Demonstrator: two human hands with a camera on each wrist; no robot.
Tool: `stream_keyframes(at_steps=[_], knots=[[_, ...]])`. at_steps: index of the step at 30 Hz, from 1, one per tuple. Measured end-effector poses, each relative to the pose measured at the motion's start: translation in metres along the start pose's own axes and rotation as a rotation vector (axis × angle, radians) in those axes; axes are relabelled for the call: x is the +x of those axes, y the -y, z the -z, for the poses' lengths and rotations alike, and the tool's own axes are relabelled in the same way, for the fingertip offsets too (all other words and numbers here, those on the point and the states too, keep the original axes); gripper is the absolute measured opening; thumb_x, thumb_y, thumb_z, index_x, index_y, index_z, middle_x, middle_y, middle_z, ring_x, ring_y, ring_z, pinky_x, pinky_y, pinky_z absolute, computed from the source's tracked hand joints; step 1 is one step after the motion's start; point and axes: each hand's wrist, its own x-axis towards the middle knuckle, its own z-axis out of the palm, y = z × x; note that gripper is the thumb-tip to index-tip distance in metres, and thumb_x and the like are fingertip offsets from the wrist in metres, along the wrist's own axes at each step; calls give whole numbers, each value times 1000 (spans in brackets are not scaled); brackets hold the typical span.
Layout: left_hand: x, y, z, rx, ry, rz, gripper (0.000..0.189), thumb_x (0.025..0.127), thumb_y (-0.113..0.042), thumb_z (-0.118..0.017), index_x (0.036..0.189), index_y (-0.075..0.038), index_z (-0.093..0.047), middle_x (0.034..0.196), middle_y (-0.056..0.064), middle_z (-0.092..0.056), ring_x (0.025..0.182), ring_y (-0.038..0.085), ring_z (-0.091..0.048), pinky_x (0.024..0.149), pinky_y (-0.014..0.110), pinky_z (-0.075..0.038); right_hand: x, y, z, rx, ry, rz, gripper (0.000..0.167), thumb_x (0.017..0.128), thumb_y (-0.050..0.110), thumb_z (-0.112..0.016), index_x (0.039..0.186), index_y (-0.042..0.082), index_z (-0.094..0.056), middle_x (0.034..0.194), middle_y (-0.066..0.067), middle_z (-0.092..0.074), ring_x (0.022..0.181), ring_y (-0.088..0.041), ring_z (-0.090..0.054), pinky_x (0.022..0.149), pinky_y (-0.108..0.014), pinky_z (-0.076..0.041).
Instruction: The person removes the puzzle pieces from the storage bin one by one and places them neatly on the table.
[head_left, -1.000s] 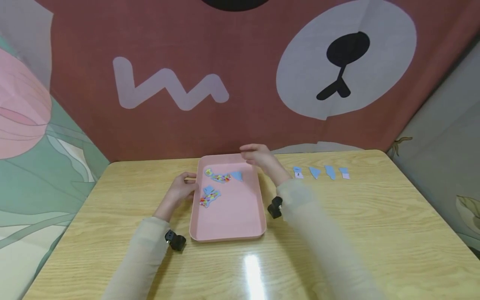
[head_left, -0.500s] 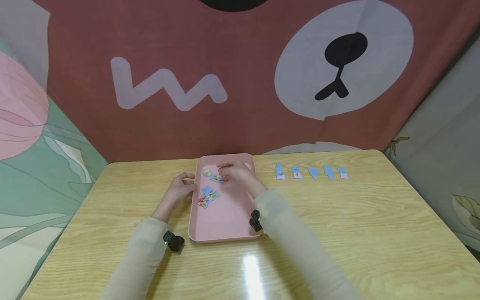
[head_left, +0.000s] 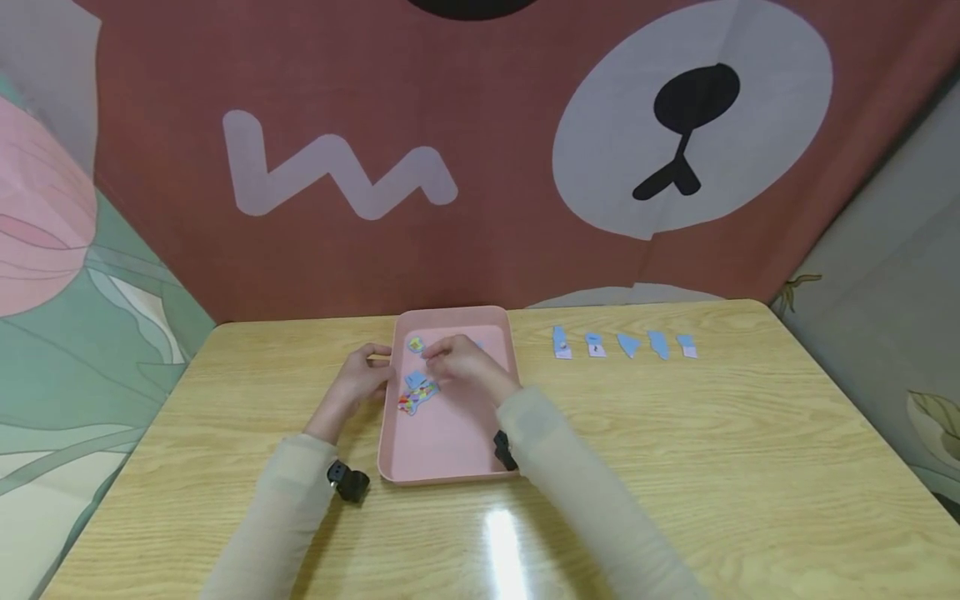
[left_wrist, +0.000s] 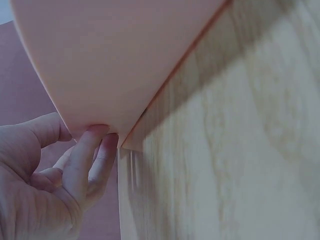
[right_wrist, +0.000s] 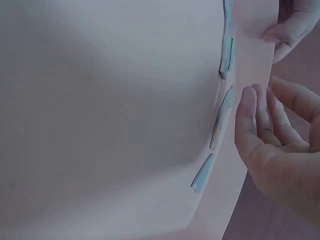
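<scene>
Where the pale left sleeve (head_left: 277, 508) ends, the left hand (head_left: 360, 379) grips the near side wall of the pink tray (head_left: 450, 442), its digits on both faces of the rim. The tray rests on the wooden table (head_left: 750, 450) between and beneath the hands. Inside, between the two hands, lie a small yellowish piece (head_left: 416, 343), just beside the right fingertips, and a colourful piece (head_left: 418, 400) with a blue part at its far end. The right hand (head_left: 467, 365) is over the tray, fingers loosely bent, the spread at their tips narrow. Per the right wrist view, a patterned piece (right_wrist: 222, 120) lies beside these fingers. A blue piece (head_left: 479, 344) shows partly beyond the right hand. Well right of that hand, five pieces (head_left: 628, 345) form a row on the table.
</scene>
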Motion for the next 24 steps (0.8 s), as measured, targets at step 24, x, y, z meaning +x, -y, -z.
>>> stream_keyframes(at_steps=[24], knots=[[-1,-2,-1,-8,-5,-17,47,89,-3,-52,135,4,-41,130,31,-51,90,19,-61,65,23,-55,8,-13,-5,-398,106,150,27,69,-11,-70,94,-2,-68,82,-4,-62,76,-9,-51,63,-12,-41]])
